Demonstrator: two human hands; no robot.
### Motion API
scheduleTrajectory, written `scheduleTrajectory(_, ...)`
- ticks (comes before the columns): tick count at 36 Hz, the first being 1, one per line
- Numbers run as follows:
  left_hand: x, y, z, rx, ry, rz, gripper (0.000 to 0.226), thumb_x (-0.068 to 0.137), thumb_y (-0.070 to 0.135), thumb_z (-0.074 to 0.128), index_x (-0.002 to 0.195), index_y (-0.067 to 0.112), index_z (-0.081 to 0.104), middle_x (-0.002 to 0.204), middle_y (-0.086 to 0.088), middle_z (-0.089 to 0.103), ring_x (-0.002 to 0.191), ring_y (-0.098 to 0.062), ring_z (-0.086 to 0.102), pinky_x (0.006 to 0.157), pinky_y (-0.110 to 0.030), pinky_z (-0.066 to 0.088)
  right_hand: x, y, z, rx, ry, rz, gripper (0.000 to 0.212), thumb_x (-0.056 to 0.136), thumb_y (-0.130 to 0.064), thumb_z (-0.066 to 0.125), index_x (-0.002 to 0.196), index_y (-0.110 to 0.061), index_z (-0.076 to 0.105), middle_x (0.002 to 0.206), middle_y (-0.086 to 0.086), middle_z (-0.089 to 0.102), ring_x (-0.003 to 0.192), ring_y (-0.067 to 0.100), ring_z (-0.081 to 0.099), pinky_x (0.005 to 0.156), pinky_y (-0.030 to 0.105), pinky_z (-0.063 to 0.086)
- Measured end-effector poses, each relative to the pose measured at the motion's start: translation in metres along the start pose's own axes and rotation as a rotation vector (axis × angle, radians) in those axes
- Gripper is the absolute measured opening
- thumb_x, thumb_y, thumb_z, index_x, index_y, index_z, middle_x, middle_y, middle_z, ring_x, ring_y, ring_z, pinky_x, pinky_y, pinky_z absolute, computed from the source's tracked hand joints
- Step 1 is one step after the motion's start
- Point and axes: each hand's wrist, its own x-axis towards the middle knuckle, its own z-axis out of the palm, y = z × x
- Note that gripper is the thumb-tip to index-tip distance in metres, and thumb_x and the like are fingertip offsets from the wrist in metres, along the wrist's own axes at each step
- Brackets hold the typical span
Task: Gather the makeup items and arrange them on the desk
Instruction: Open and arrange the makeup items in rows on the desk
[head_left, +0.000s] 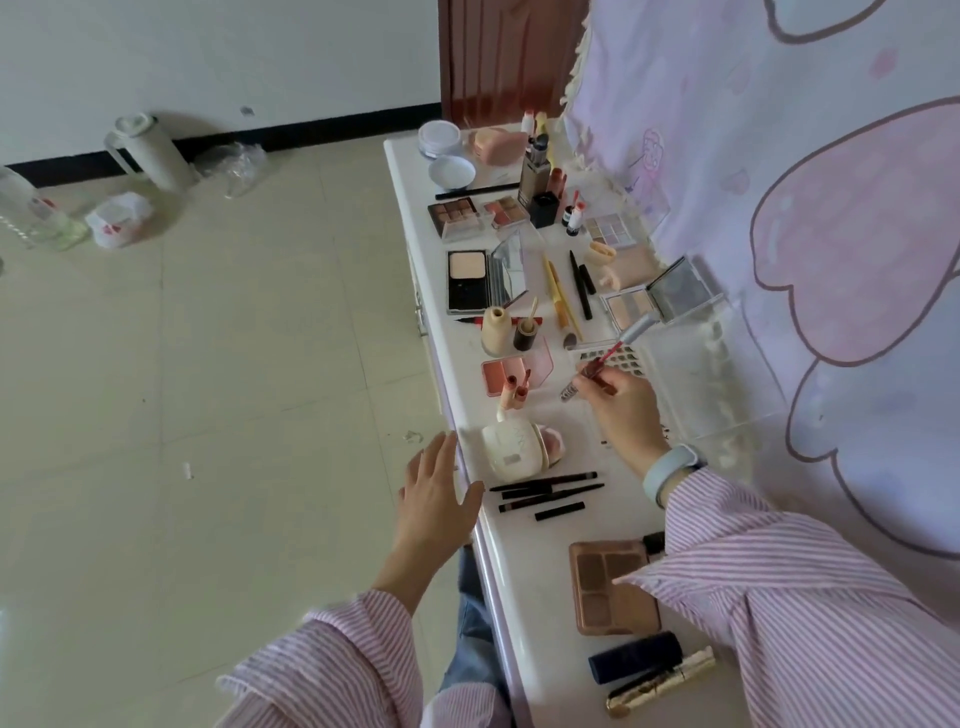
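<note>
Makeup lies spread along a narrow white desk. My right hand is shut on a red lip gloss tube, whose silver-capped wand sticks out up and to the right. My left hand hovers open at the desk's left edge, beside a cream powder compact. Black eyeliner pencils lie just in front of it. A brown eyeshadow palette sits near me, partly under my right sleeve. An open pressed-powder case and a pink blush lie farther along.
A clear acrylic organizer stands against the pink curtain on the right. Bottles and jars crowd the desk's far end. On the tiled floor to the left are a white jug, plastic bags and a glass bottle.
</note>
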Motion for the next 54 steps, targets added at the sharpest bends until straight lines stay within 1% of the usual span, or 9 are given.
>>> scheduleTrajectory(4,0.017,0.003,-0.004,0.090,-0.091,0.035,0.062,0.098,0.032,0.037,0.149,0.026,0.002,0.157,0.008,-0.002,0.144,-0.021,-0.004,0.114,-0.047,0.017,0.004,-0.001,0.006,-0.021,-0.035,-0.002,0.020,0.088,-0.016,0.060,0.103,-0.004,0.067,0.084,0.003,0.067,0.061,0.004,0.053,0.059,0.014,0.042)
scheduleTrajectory(7,0.026,0.005,-0.005,0.125,-0.138,0.031,0.059,0.100,0.029,0.031,0.149,0.024,-0.001,0.157,0.009,-0.007,0.144,-0.021,-0.009,0.113,-0.048,0.014,0.005,0.000,0.008,-0.003,-0.043,0.027,0.022,0.089,-0.017,0.059,0.105,-0.004,0.065,0.095,0.007,0.068,0.080,0.011,0.060,0.074,0.017,0.046)
scheduleTrajectory(9,0.029,0.006,-0.004,0.140,-0.145,0.022,0.059,0.100,0.030,0.030,0.149,0.024,-0.003,0.157,0.009,-0.009,0.144,-0.021,-0.011,0.113,-0.048,0.014,0.005,0.000,0.008,0.009,-0.049,0.047,0.022,0.089,-0.017,0.059,0.106,-0.004,0.065,0.100,0.008,0.068,0.090,0.016,0.062,0.083,0.023,0.047)
scheduleTrajectory(12,0.030,0.006,-0.003,0.148,-0.128,0.027,0.060,0.100,0.031,0.032,0.149,0.024,-0.001,0.157,0.010,-0.007,0.144,-0.021,-0.009,0.113,-0.047,0.017,0.006,0.001,0.008,0.002,-0.060,0.054,0.023,0.088,-0.017,0.060,0.107,-0.005,0.064,0.102,0.009,0.068,0.095,0.018,0.062,0.087,0.027,0.048)
scheduleTrajectory(18,0.033,0.002,-0.002,0.125,-0.117,0.027,0.061,0.099,0.033,0.035,0.149,0.024,0.002,0.157,0.009,-0.002,0.144,-0.020,-0.007,0.114,-0.046,0.018,0.004,0.002,0.010,-0.018,-0.055,0.041,0.023,0.088,-0.017,0.060,0.107,-0.004,0.063,0.098,0.007,0.068,0.087,0.012,0.060,0.083,0.024,0.047)
scheduleTrajectory(23,0.033,0.000,-0.002,0.118,-0.113,0.026,0.061,0.099,0.033,0.037,0.149,0.025,0.003,0.157,0.008,0.000,0.144,-0.020,-0.006,0.113,-0.046,0.018,0.005,0.004,0.013,-0.031,-0.061,0.042,0.021,0.087,-0.018,0.061,0.102,-0.004,0.064,0.095,0.007,0.069,0.090,0.018,0.063,0.086,0.033,0.050)
scheduleTrajectory(34,0.034,-0.001,-0.002,0.095,-0.100,0.033,0.061,0.098,0.033,0.039,0.149,0.025,0.006,0.157,0.007,0.004,0.144,-0.021,-0.003,0.113,-0.048,0.024,0.005,0.006,0.014,-0.023,-0.059,0.057,0.021,0.088,-0.020,0.060,0.103,-0.006,0.063,0.097,0.008,0.068,0.092,0.021,0.063,0.088,0.040,0.050)
scheduleTrajectory(43,0.035,-0.003,0.000,0.069,-0.089,0.038,0.061,0.098,0.033,0.041,0.149,0.025,0.008,0.157,0.005,0.009,0.144,-0.023,0.000,0.113,-0.048,0.023,0.006,0.006,0.015,-0.027,-0.051,0.059,0.019,0.087,-0.020,0.061,0.099,-0.006,0.062,0.091,0.006,0.067,0.083,0.016,0.061,0.080,0.030,0.050)
scheduleTrajectory(54,0.035,-0.004,0.000,0.056,-0.077,0.050,0.062,0.098,0.032,0.041,0.149,0.023,0.009,0.156,0.003,0.012,0.143,-0.022,0.005,0.114,-0.045,0.021,0.006,0.008,0.016,-0.031,-0.057,0.065,0.017,0.086,-0.021,0.063,0.096,-0.007,0.063,0.087,0.004,0.066,0.079,0.015,0.060,0.074,0.026,0.048)
